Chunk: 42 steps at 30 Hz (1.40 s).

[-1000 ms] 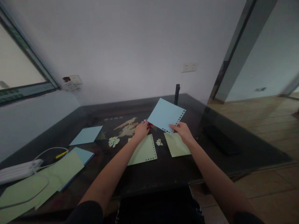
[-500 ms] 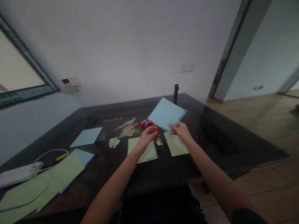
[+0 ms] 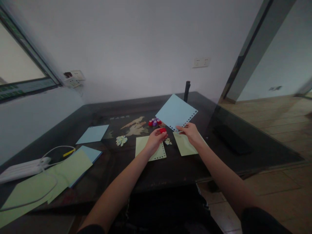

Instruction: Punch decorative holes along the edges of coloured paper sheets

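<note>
My left hand [image 3: 156,139] is closed around a small red paper punch [image 3: 162,130], held above the table. My right hand [image 3: 190,132] pinches the lower edge of a light blue sheet [image 3: 175,112], which is raised and tilted, with small cut-outs along two edges. Below my left hand lies a pale yellow-green sheet [image 3: 140,145] with holes along two sides. Another yellow-green sheet [image 3: 184,145] is under my right hand, partly hidden. Several red and purple punches [image 3: 155,122] stand clustered just beyond my left hand. Small paper cut-outs [image 3: 168,141] lie between the two sheets.
A larger heap of paper cut-outs [image 3: 121,140] is at left centre. Further left are a blue sheet [image 3: 94,134], stacked yellow-green paper [image 3: 70,167] and a white power strip [image 3: 23,169] with a cable. A dark flat object [image 3: 232,139] lies on the right; a black upright object [image 3: 187,91] is behind.
The camera view has tilted down slightly. My left hand has turned, so the red punch shows more clearly at its fingertips. My right hand still holds the blue sheet.
</note>
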Motion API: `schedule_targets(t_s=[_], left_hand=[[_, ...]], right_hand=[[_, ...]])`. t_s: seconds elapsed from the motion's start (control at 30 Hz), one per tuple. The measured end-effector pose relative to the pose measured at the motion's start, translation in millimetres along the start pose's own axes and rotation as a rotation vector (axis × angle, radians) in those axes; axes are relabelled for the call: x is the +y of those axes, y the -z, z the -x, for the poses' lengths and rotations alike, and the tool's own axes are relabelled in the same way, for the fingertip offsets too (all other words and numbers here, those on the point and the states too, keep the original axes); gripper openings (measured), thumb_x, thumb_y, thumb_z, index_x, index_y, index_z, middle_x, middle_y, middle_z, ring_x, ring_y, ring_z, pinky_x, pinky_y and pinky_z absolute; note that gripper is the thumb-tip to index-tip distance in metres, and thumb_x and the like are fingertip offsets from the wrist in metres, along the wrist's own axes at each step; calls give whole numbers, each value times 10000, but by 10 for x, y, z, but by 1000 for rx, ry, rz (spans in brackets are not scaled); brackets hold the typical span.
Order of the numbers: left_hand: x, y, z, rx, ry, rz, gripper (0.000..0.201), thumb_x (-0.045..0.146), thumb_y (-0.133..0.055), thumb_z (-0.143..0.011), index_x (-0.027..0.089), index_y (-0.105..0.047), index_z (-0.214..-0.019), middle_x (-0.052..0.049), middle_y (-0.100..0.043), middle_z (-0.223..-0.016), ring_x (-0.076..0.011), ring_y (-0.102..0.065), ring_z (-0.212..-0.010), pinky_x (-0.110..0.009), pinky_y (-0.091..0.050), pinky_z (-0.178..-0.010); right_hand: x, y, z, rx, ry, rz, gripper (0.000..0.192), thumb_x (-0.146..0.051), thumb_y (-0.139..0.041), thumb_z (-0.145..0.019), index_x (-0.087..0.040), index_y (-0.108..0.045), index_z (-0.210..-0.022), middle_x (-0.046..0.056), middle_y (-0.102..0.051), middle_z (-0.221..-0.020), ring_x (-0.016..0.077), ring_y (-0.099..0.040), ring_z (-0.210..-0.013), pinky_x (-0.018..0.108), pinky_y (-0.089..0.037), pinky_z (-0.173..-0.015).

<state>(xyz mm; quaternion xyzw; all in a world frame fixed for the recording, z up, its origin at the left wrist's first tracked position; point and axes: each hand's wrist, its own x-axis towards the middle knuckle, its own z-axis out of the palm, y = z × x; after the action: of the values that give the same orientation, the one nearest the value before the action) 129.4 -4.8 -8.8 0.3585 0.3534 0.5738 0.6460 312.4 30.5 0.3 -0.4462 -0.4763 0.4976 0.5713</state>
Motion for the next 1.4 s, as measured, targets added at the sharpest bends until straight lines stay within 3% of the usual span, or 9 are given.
schedule_targets(t_s=[0.13, 0.4, 0.8, 1.07, 1.4], left_hand=[[48, -51, 65, -34, 17, 6, 388, 207, -816, -589, 134, -566, -876, -26, -653, -838, -130, -658, -748, -283, -493, -790], [71, -71, 103, -9, -6, -127, 378, 360, -774, -644, 137, -574, -874, -56, -678, -885, -96, -630, -675, -197, -443, -596], [54, -81, 94, -16, -35, -76, 387, 311, -785, -640, 143, -528, -875, -59, -684, -878, -154, -677, -803, -256, -480, -730], [37, -91, 104, 17, -52, -168, 417, 384, -776, -628, 158, -523, -870, -37, -671, -866, -110, -650, -656, -210, -441, -589], [14, -114, 116, 32, -79, -168, 450, 392, -790, -585, 168, -521, -868, 3, -648, -798, -74, -591, -576, -210, -451, -597]], right_hand=[[-11, -37, 16, 27, 40, 16, 371, -356, -807, -509, -121, -663, -757, 65, -699, -723, 148, -613, -585, 236, -458, -482], [-90, -103, 75, -2, 74, 104, 326, -374, -784, -513, -137, -649, -692, 56, -679, -651, 148, -586, -553, 251, -448, -483], [-96, -117, 84, -30, 109, 131, 287, -361, -772, -532, -140, -655, -673, 47, -682, -651, 132, -569, -532, 243, -443, -485], [-30, -108, 38, -30, 129, 160, 279, -358, -759, -540, -139, -647, -672, 42, -667, -627, 132, -562, -524, 258, -444, -500], [-95, -130, 91, -23, 137, 175, 277, -351, -762, -547, -137, -651, -684, 50, -675, -645, 143, -576, -532, 262, -449, -495]])
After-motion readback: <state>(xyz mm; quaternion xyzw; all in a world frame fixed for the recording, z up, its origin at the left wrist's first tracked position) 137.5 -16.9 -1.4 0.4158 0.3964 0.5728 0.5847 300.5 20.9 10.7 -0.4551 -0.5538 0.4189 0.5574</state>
